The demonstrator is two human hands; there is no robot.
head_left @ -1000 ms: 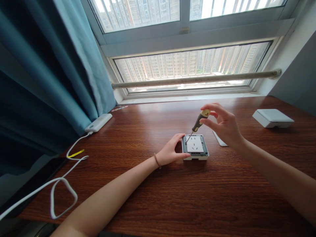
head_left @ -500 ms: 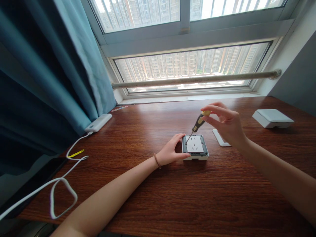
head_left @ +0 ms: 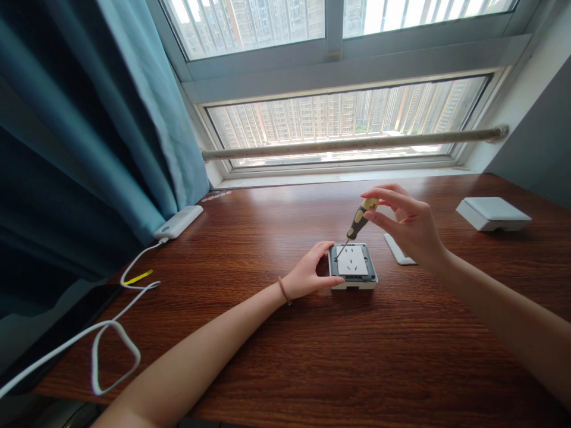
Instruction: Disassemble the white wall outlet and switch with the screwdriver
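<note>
A white wall socket (head_left: pixel 352 261) with a grey mounting frame sits in a white box on the wooden table. My left hand (head_left: pixel 310 273) grips the left side of this box, thumb along the front edge and fingers at the back left corner. Between the thumb and fingers of my right hand (head_left: pixel 399 214) is the end of a screwdriver (head_left: pixel 358 221) with a dark grey and yellow handle. The tool leans, and its tip meets the frame at the screw hole left of the socket face. Partly behind my right hand lies a white cover frame (head_left: pixel 399 251).
At the back right stands another white box with a lid (head_left: pixel 493 213). A white power bank (head_left: pixel 178 222) lies by the blue curtain (head_left: pixel 169 148), its white cable (head_left: pixel 118 324) looping along the left edge, with a yellow strip (head_left: pixel 138 277) beside it. A window with a horizontal bar (head_left: pixel 357 144) rises behind the table (head_left: pixel 276 362).
The screwdriver handle has turned slightly in my right hand, whose fingers have shifted a little to the left. My left hand and the socket have stayed in place.
</note>
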